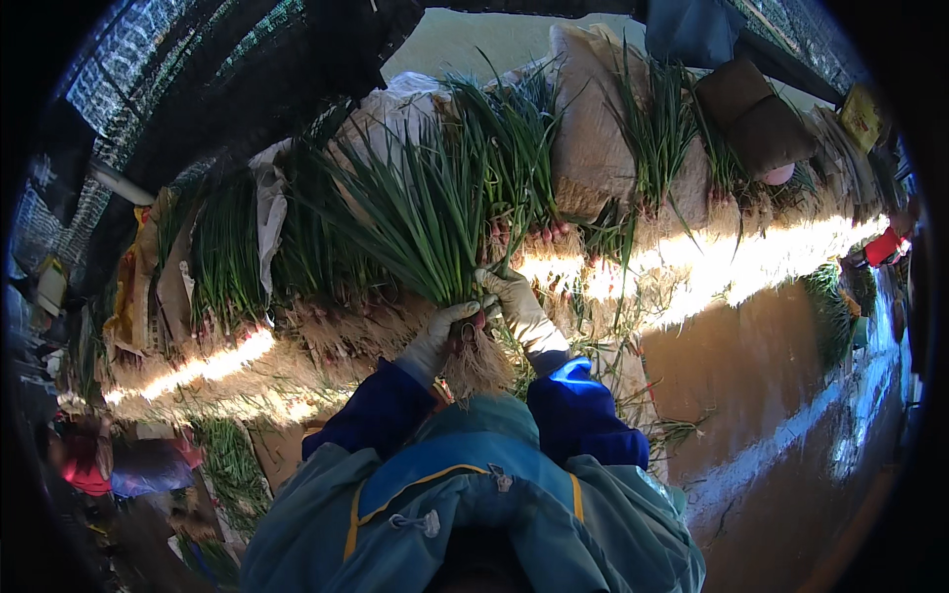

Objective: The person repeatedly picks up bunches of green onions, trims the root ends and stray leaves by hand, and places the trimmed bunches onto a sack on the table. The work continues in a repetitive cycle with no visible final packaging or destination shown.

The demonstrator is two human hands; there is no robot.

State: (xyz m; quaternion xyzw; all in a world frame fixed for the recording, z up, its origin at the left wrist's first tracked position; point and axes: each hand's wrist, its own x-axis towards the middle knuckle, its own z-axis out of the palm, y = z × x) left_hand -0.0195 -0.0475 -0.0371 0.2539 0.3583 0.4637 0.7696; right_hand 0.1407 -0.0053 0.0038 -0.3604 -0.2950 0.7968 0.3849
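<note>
A bunch of spring onions [437, 237] with long green leaves, reddish bulbs and pale, stringy roots is held in front of my body, its roots towards me. My left hand [437, 337], in a light glove, grips the bunch just above the bulbs. Close on its right, my right hand [517, 300], also gloved, has its fingers at the stems on the bunch's right side; whether it grips a stem is hard to tell. Behind the hands, more spring onions [519, 148] lie in a long row with their roots on the near side.
Woven sacks [593, 141] lie among the row, and a dark cushion-like thing [756, 118] rests on it at the right. Loose green leaves [230, 467] cover the ground at lower left. A brown sheet [726, 363] spreads at right. People are partly visible at both far edges.
</note>
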